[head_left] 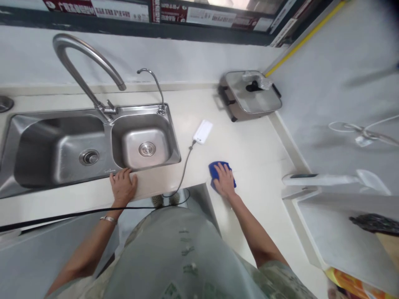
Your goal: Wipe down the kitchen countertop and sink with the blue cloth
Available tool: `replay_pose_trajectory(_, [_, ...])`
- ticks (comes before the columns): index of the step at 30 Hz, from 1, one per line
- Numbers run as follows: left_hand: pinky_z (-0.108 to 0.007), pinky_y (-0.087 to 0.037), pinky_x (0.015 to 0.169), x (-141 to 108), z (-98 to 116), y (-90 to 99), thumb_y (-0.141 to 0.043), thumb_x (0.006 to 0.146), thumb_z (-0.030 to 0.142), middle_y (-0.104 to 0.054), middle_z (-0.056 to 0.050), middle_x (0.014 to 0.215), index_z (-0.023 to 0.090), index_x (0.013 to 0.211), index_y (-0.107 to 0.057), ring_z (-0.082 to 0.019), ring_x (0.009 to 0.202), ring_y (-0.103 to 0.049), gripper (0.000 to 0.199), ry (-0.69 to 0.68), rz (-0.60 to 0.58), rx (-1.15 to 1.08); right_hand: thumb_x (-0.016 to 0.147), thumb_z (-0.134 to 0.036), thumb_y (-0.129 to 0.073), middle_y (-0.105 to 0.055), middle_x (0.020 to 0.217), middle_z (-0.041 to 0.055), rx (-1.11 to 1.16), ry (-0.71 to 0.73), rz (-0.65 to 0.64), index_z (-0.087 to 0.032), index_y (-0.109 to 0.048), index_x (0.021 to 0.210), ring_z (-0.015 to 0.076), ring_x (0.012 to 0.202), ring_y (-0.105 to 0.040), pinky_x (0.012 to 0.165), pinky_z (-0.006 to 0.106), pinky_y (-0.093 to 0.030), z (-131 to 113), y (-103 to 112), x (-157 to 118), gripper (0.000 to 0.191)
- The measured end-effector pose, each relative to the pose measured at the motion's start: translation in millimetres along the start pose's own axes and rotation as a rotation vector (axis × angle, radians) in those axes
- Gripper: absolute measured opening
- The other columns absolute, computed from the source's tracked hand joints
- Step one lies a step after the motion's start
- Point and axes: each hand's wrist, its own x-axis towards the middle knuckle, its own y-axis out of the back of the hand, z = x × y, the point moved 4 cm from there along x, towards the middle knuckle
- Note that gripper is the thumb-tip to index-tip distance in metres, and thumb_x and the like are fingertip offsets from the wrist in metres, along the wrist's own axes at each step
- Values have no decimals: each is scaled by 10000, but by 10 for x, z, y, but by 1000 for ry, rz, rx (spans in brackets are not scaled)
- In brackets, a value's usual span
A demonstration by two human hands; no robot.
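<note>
My right hand [225, 182] is on a folded blue cloth [217, 168] and holds it against the white countertop [249, 166], fingers bent over the fabric. Parts of the cloth stick out beyond the fingertips and at both sides of the hand; its underside is hidden. My left hand [124, 185] rests open on the counter's front edge, fingers apart, with the tips at the rim of the steel double sink [107, 141]. Nothing shows in the left hand.
A white power bank [203, 131] lies between sink and cloth; its cable [186, 166] hangs over the front edge. At the back right stands a rectangular electric pan [249, 93] with a glass lid. A tall faucet [84, 54] and a thin tap [155, 79] rise behind the sink. A white handled object [318, 179] is at the right ledge.
</note>
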Motion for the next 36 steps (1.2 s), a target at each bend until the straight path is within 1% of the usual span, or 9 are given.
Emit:
replay_pose_trajectory(3, [-614,-139,1242,-9,8,6,-436,974,392,-646,-210,1355,110,1258,-660,-359,1296,-533,458,19,-23,-37,886,-319,-444,-338,1673,127,-14,-102,79,-195,-371,1598,390,1561,-202,1219,657,-220,-224,-83,159,726])
replay_pose_trajectory(12, [-635,-116,1253,-55,-17,8,-453,985,377,-604,-206,1414,113,1330,-628,-373,1358,-491,469,10,-44,-112,868,-276,-485,-346,1677,79,-20,49,14,-209,-457,1560,365,1562,-224,1239,597,-204,-1236,-305,-36,696])
replay_pose_trajectory(18, [-644,-133,1264,-89,-72,-28,-472,972,361,-594,-197,1450,128,1376,-595,-371,1405,-476,482,16,-35,-147,863,-237,-488,-467,1609,31,51,214,-129,-324,-445,1569,348,1522,-343,1197,582,-312,-1078,-215,-377,713])
replay_pose_trajectory(22, [-621,-210,1269,-210,-160,14,-444,980,324,-591,-175,1465,145,1397,-568,-341,1460,-443,471,-4,-11,-259,941,-282,-320,-528,1525,160,198,-57,119,-191,-256,1654,349,1412,-497,1129,561,-442,-830,104,-357,722])
replay_pose_trajectory(25, [-567,-320,1251,-384,-253,105,-384,1007,307,-595,-164,1455,160,1398,-552,-287,1481,-431,450,19,25,-368,981,-323,-255,-481,1555,179,299,-159,257,-174,-121,1678,350,1408,-507,1128,552,-456,-1096,272,-192,725])
replay_pose_trajectory(29, [-513,-407,1217,-661,-389,288,-358,1031,312,-624,-164,1406,173,1356,-569,-249,1436,-492,412,85,108,-440,984,-268,-261,-410,1625,142,350,124,100,-181,-69,1685,316,1478,-432,1173,531,-425,-2128,79,128,732])
replay_pose_trajectory(32, [-505,-435,1201,-857,-504,427,-344,1038,313,-646,-157,1371,182,1307,-597,-241,1385,-545,392,165,160,-435,959,-252,-402,-373,1653,132,258,456,-132,-178,-235,1660,326,1543,-313,1244,561,-310,-2855,-260,205,724])
replay_pose_trajectory(34, [-498,-454,1186,-995,-581,500,-334,1040,319,-662,-148,1344,186,1262,-619,-235,1349,-575,385,223,187,-446,930,-255,-510,-316,1682,131,152,607,-225,-179,-354,1619,375,1578,-196,1263,626,-204,-3055,-420,156,711])
replay_pose_trajectory(36, [-490,-480,1164,-1160,-661,543,-333,1039,339,-684,-138,1309,191,1207,-641,-232,1304,-608,380,307,228,-492,905,-250,-575,-269,1700,131,72,691,-266,-178,-408,1592,397,1589,-121,1265,652,-140,-3012,-482,92,711])
